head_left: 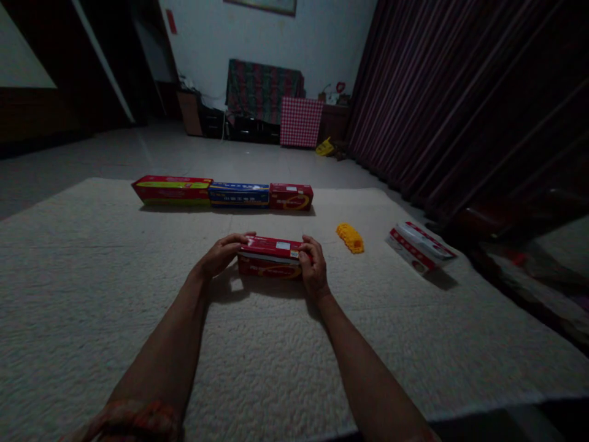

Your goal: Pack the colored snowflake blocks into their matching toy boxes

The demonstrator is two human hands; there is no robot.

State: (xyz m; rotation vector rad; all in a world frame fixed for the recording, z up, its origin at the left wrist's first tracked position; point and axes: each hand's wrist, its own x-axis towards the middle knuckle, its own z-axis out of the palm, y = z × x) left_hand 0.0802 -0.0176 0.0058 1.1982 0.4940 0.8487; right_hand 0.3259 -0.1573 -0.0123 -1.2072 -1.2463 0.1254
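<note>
A long red box point(271, 268) with yellow print and a pale label on its top lies on the quilted cream cover, right in front of me. My left hand point(226, 253) grips its left end, fingers over the far edge. Around the right end, my right hand point(313, 265) is closed, with its thumb at the near top edge. Behind it stands a row of boxes touching end to end: a red and yellow-green box point(175, 191), a blue box point(239, 195) and another red box point(291, 197).
To the right lie a yellow bumpy object point(350, 238) and a tilted white and red box point(419, 247). The quilted cover point(271, 362) spans the surface under everything. Beyond it are a tiled floor, a low cabinet point(212, 123) and, at right, dark purple curtains point(432, 92).
</note>
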